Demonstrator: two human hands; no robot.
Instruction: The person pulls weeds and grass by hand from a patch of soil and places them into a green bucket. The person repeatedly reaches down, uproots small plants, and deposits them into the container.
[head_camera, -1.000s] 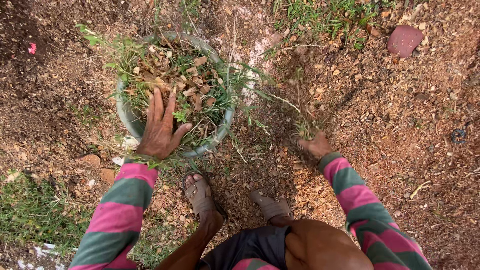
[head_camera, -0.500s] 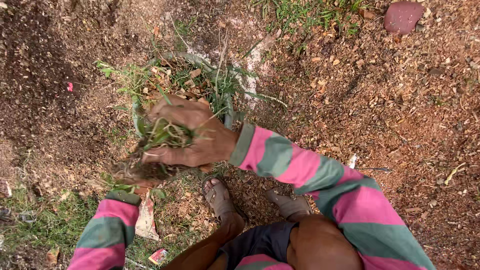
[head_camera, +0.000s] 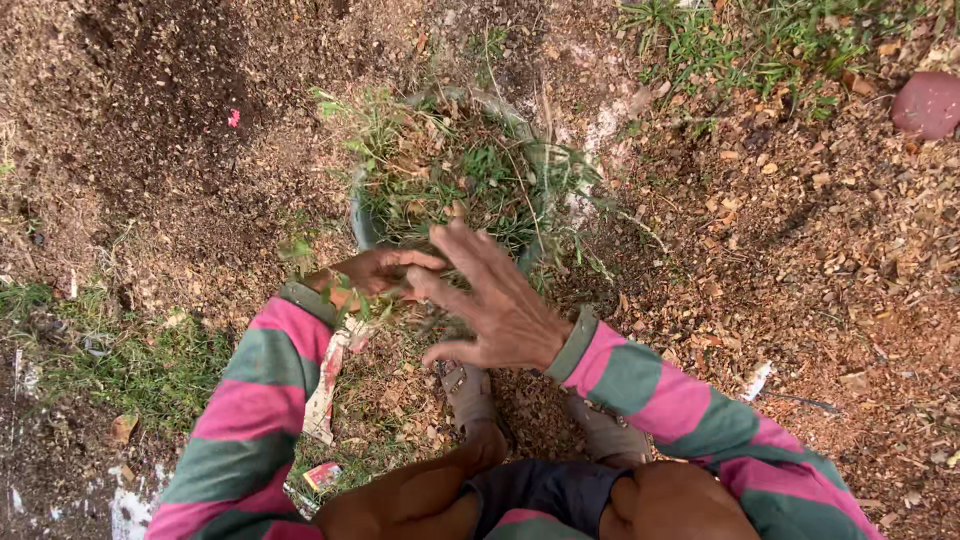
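Weeds (head_camera: 455, 185) & dry leaves sit heaped in a round grey-green pot (head_camera: 362, 225), upper centre of frame, stems spilling over the rim on all sides. Stuff looks light, soft, springy: thin green blades mixed w/ brittle brown leaf bits. Prob. sheds crumbs when moved; loose strands would slip out of a pinch, so a broad cupped grab under a clump, or pressing down from above, would suit better than fingertips. Pot itself looks thin-walled, prob. plastic, stiffest at the rim; best grip there w/ both sides.

Left hand (head_camera: 375, 272) is at the pot's near rim, centre-left, fingers curled loosely round a small tuft of grass & leaf scraps. Right hand (head_camera: 495, 305) is just right of it, centre frame, fingers spread and slack, palm down, gripping nothing; its fingertips reach toward the left hand and the pot edge. Can't tell if the two hands touch.

Both sleeves striped pink & green. Bare feet (head_camera: 470, 395) below the hands, knees at bottom edge.

Ground (head_camera: 800, 300) is reddish dirt strewn w/ dry leaf litter. Grass patch (head_camera: 130, 360) at left, more green upper right. Reddish stone (head_camera: 928, 103) far upper right. Torn paper scrap (head_camera: 325, 400) lies under the left forearm, small red wrapper (head_camera: 322, 474) near bottom left.
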